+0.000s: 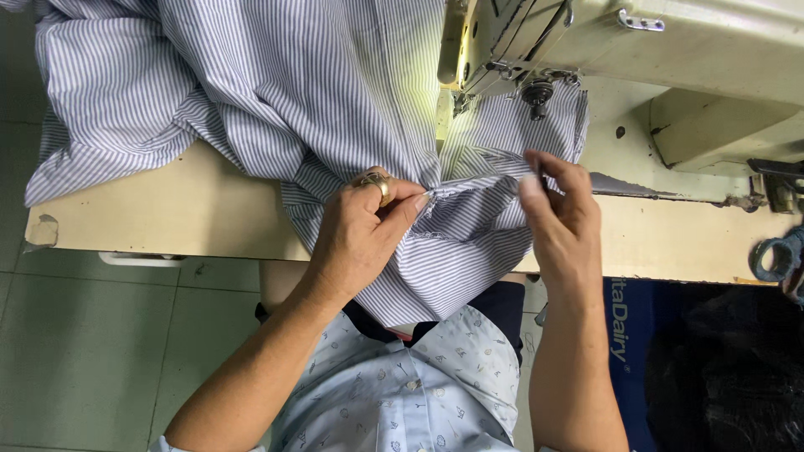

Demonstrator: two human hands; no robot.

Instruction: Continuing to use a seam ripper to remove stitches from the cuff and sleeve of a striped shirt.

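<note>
Two bare hands are seen at the edge of a blue-and-white striped cotton fabric piece (335,100), which is spread over a pale cream wooden worktable (167,209) and hangs over its front edge toward the lap. A fold of the striped cloth is pinched shut between thumb and forefinger of the left hand (360,234), on which a gold ring (374,181) is worn. Another part of the same edge, just to the right, is gripped by the closed fingertips of the right hand (561,209), so that a short stretch of cloth is held taut between the two hands. Whether a small tool is also held in the right fingers cannot be told.

As far as can be judged, the sewing is only partly done: one corner of the cloth is lying under the presser foot (536,96) of the cream-coloured industrial sewing machine (670,50), while the gathered edge is held in front of it, away from the needle, and most of the cloth is bunched up at the far left.

Grey-green floor tiles (92,335) are seen below the table, and blue-handled scissors (779,259) are lying at its right edge.
</note>
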